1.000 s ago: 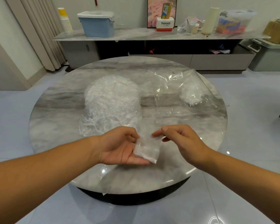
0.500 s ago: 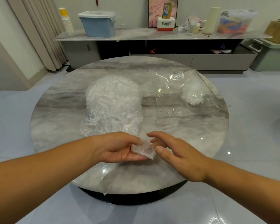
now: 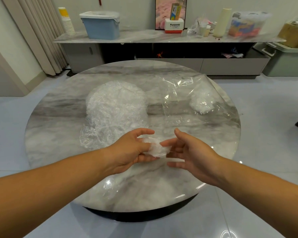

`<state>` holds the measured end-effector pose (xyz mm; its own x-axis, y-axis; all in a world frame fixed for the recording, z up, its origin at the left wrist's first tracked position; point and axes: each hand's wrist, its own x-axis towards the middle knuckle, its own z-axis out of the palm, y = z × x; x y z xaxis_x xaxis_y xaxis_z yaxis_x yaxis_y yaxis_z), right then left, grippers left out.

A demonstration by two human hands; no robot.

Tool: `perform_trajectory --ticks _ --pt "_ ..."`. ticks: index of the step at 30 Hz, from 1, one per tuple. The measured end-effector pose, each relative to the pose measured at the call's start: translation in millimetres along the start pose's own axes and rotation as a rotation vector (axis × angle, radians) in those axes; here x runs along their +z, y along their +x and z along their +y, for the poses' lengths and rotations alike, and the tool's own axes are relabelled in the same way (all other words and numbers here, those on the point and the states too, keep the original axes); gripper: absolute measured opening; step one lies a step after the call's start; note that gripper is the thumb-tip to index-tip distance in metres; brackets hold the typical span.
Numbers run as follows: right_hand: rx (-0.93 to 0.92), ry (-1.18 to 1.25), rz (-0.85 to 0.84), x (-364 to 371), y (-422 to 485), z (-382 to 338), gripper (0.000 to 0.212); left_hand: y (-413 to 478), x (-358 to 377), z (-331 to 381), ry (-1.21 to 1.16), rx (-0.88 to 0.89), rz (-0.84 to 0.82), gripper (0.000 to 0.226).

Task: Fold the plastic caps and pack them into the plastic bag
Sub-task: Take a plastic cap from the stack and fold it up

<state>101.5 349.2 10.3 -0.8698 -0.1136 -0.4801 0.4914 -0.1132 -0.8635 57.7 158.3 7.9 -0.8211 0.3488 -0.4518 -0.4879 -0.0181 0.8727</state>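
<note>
1. The round grey marble-patterned table [image 3: 55, 127] carries everything. Its rim at six o'clock lies nearest the person, and bare top runs along the nine o'clock side and between the hands and that near rim.
2. A heap of crinkled translucent plastic caps [image 3: 115, 107] sits at eleven o'clock from the table's middle, waiting to be folded.
3. The large clear plastic bag [image 3: 182, 103] lies flat at one to two o'clock, reaching close to the table's edge at three o'clock. A small white clump of packed caps [image 3: 202, 103] sits inside it. Its mouth seems to face the hands, though the glare makes that hard to confirm.
4. The left hand [image 3: 127, 150] holds the work just above the table's middle, thumb on top and lower fingers curled beneath.
5. The right hand [image 3: 191, 152] is spread, fingers nearly straight, with one fingertip touching the bundle.
6. The small scrunched white cap [image 3: 156, 147] is pinched in the left hand, looking near the end of the folding step. The next move likely calls for carrying it toward one o'clock and lifting the bag's mouth, keeping the bag from sliding off the edge.
</note>
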Motion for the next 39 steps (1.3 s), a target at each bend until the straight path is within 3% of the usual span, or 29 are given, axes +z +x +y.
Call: perform_trajectory --ticks 3,6,10,13,15,28,32,39 --pt "-0.095 -0.061 0.102 -4.9 9.4 -13.2 0.048 7.0 3.9 7.1 -0.025 -0.01 -0.025 0.034" --pt "-0.169 0.036 0.212 -21.0 22.1 -35.6 0.051 24.0 5.4 19.2 0.015 0.027 0.006 0.028" --pt "-0.287 0.108 0.39 -56.3 41.9 -70.7 0.055 56.9 16.1 40.2 0.549 0.308 0.091 0.027" --pt "-0.329 -0.028 0.494 -82.4 59.5 -79.2 0.057 93.1 29.4 47.4 0.943 0.505 0.036 0.037" --pt "-0.335 -0.141 0.534 -99.0 72.4 -75.4 0.06 119.4 42.2 47.7 1.091 0.508 -0.012 0.039" --pt "-0.289 -0.301 0.546 -155.7 98.1 -29.6 0.079 153.1 77.3 23.6 1.623 0.484 -0.195 0.055" --pt "-0.313 -0.423 0.539 -160.1 96.8 -25.2 0.078 155.2 75.1 13.4 1.77 0.497 -0.132 0.078" --pt "-0.315 -0.504 0.528 -159.5 95.2 -23.3 0.073 151.3 72.2 8.2 1.742 0.482 -0.072 0.089"
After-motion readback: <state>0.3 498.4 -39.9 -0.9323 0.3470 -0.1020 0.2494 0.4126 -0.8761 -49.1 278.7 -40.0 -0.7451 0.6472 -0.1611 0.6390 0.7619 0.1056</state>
